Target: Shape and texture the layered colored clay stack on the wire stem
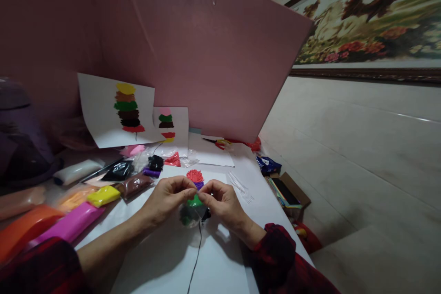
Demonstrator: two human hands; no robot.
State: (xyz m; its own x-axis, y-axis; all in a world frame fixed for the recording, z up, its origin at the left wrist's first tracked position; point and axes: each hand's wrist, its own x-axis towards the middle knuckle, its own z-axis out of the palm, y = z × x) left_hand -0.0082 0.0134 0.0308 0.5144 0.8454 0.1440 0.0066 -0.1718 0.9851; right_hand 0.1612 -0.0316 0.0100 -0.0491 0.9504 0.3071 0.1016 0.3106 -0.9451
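At the table's left side, an orange packet (31,227), a magenta packet (70,221), a yellow packet (103,196) and a brown packet (135,186) lie in a loose group. To their right, the left forearm extends from a dark red plaid sleeve (44,266), inclined upward and to the right, above the table (263,197). The left hand (172,193) is held with the back of the hand uppermost, fingers curled, thumb and index finger brought together. Between the two hands is a clear plastic bag (193,216): its upper part is pinched at the fingertips of both hands, and its body hangs below and toward the wearer. Green and dark material shows in or through the bag; which of the two cannot be determined. Beneath it, a white sheet (165,257) lies on the table; a red tuft (195,176) and a purple band (199,185) are visible just beyond the fingertips, and a black line (195,262) runs toward the wearer. The right hand (225,200) mirrors the left, thumb and index finger closed on the bag, with its forearm entering from the lower right. Clear plastic tools (241,186) lie beyond the right hand, near the table's right edge.
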